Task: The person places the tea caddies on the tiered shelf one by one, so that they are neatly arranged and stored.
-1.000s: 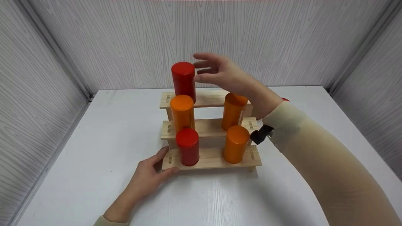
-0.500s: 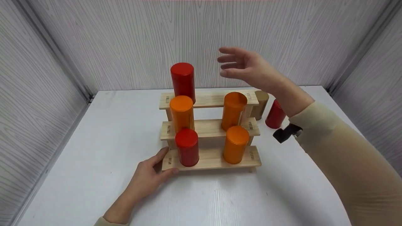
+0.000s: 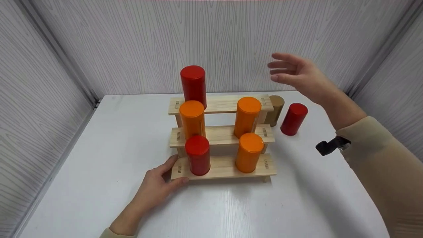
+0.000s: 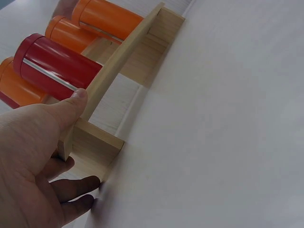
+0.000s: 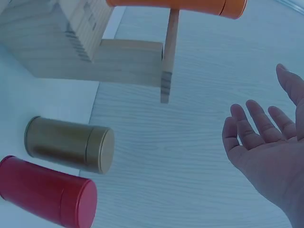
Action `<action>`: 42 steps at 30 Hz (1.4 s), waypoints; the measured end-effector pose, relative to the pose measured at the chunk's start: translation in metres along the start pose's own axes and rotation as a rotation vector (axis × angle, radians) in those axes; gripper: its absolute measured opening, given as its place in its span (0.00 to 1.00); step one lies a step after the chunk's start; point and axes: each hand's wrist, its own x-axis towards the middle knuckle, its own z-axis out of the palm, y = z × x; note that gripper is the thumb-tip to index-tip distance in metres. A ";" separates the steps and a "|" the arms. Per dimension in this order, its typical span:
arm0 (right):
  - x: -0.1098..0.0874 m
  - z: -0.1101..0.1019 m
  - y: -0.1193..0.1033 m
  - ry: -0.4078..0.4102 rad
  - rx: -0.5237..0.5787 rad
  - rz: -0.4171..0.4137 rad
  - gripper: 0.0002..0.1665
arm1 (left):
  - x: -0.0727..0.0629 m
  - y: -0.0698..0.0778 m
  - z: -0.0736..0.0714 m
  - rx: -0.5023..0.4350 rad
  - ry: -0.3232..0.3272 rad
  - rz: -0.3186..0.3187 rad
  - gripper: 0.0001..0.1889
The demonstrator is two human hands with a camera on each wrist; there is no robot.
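Observation:
A three-tier wooden rack (image 3: 218,161) stands mid-table, bearing several cylindrical canisters. On its top tier, at the left, is a red canister (image 3: 193,86). The middle tier carries an orange canister (image 3: 192,119) at the left and another orange canister (image 3: 248,115) at the right. At the bottom are a red canister (image 3: 198,155) on the left and an orange canister (image 3: 249,152) on the right. My left hand (image 3: 158,181) grips the left end of the bottom tier, thumb (image 4: 76,102) at the board's front edge. My right hand (image 3: 302,74), holding nothing, is raised in the air right of the rack.
On the table (image 3: 99,165), right of the rack, stand a gold canister (image 3: 274,110), partly hidden behind it, and a red canister (image 3: 294,119). Wood-grain panels (image 3: 148,46) enclose the back and sides. A black device (image 3: 332,145) is strapped at my right sleeve.
My right hand has moved right, away from the red canister on the top tier, uncovering the gold and red canisters on the table. My left hand has stayed on the rack.

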 end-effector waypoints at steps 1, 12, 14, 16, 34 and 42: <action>-0.003 -0.004 0.005 0.008 -0.014 0.008 0.40 | 0.000 0.001 0.000 -0.003 -0.003 0.000 0.51; -0.040 -0.036 0.074 0.079 -0.099 0.153 0.41 | 0.003 0.003 0.003 -0.016 -0.010 -0.001 0.50; -0.045 -0.040 0.084 0.091 -0.101 0.170 0.41 | 0.003 0.004 0.004 -0.014 -0.007 0.004 0.50; -0.050 -0.043 0.093 0.103 -0.098 0.186 0.41 | 0.003 0.004 0.003 -0.012 -0.004 0.006 0.50; -0.065 -0.041 0.146 0.060 -0.049 0.328 0.47 | -0.001 0.008 0.003 0.008 -0.004 -0.021 0.50; -0.071 -0.038 0.158 0.030 -0.041 0.367 0.51 | -0.001 0.008 0.004 0.020 -0.007 -0.021 0.49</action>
